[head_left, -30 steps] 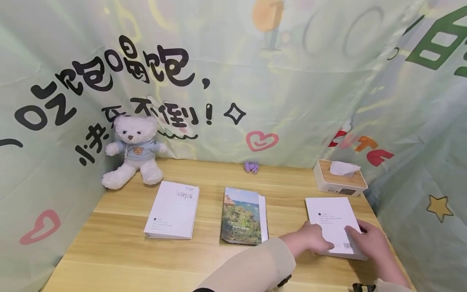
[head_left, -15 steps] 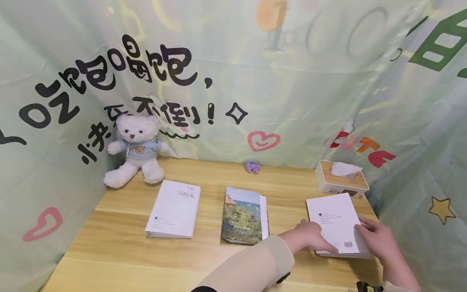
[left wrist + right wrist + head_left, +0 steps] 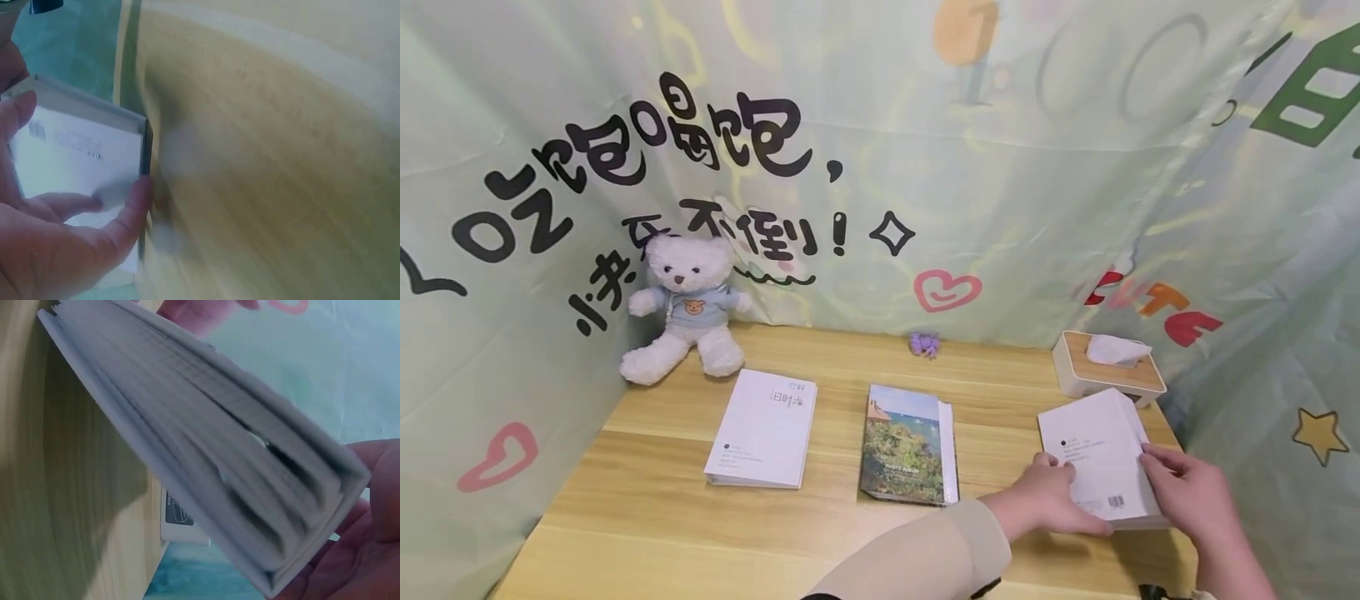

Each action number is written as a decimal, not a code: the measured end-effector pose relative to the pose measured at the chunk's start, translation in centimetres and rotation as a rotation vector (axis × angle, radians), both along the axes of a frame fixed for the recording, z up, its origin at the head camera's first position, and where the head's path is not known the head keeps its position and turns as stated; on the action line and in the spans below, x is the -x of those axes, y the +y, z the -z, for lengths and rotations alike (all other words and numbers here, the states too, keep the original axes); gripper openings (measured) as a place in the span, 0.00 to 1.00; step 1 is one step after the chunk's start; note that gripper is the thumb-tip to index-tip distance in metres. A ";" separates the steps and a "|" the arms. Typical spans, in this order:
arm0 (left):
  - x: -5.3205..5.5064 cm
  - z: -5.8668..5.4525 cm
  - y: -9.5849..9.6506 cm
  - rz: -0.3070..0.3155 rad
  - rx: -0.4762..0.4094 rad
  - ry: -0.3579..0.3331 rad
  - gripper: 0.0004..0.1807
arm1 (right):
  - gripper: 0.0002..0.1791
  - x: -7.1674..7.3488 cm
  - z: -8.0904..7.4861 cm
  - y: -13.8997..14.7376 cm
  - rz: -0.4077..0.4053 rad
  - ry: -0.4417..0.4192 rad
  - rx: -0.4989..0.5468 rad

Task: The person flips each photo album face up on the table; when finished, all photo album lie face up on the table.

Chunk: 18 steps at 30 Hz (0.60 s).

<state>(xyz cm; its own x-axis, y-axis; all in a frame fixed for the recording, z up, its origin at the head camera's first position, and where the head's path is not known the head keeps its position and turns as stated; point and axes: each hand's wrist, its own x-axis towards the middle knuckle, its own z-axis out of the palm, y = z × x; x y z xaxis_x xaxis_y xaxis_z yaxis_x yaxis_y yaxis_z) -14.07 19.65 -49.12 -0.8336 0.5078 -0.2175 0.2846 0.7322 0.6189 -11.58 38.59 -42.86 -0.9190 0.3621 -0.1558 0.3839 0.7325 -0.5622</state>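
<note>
In the head view a thick white photo album (image 3: 1093, 458), with small print and a barcode on its face, is tilted above the right part of the table. My left hand (image 3: 1054, 496) grips its left edge, thumb across the lower cover. The spine side is held by my right hand (image 3: 1191, 493). Seen from the right wrist, the album (image 3: 187, 425) shows its page edges, slightly fanned between the covers. A picture-covered photo album (image 3: 902, 450) lies mid-table, and another white album (image 3: 763, 433) lies to its left.
Behind the held album stands a tissue box (image 3: 1108, 367). A white teddy bear (image 3: 688, 308) in a blue top sits at the back left. A small purple item (image 3: 924, 344) lies by the back edge of the wooden table (image 3: 647, 517). Printed curtains (image 3: 865, 150) surround it.
The held album has tilted, its right side rising so the spine shows more, and has shifted slightly right. Both hands have moved with it. The other albums stay put.
</note>
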 end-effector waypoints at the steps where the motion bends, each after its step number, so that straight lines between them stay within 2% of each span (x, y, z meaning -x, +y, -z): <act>1: -0.1 0.0 0.1 -0.002 -0.015 0.009 0.50 | 0.31 0.0 0.0 0.0 0.011 0.004 0.002; 4: -0.3 -0.2 0.3 -0.020 -0.060 0.041 0.48 | 0.30 0.0 0.0 0.0 0.031 0.026 0.012; 7: -0.5 -0.6 0.5 -0.036 -0.141 0.076 0.42 | 0.29 -0.1 0.1 0.2 0.042 0.060 0.019; 12: -0.7 -1.3 0.6 -0.037 -0.265 0.141 0.35 | 0.28 -0.2 0.5 0.6 0.079 0.093 0.124; 18: -0.6 -1.9 0.8 -0.072 -0.260 0.177 0.41 | 0.26 -0.3 0.9 1.0 0.101 0.120 0.321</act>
<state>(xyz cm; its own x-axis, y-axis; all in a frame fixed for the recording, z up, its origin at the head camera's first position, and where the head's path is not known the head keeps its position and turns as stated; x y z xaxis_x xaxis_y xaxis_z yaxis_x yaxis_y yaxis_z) -13.46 20.48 -47.20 -0.8825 0.4660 0.0638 0.3581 0.5779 0.7334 -11.24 39.57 -43.76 -0.8997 0.4023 -0.1696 0.3628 0.4730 -0.8029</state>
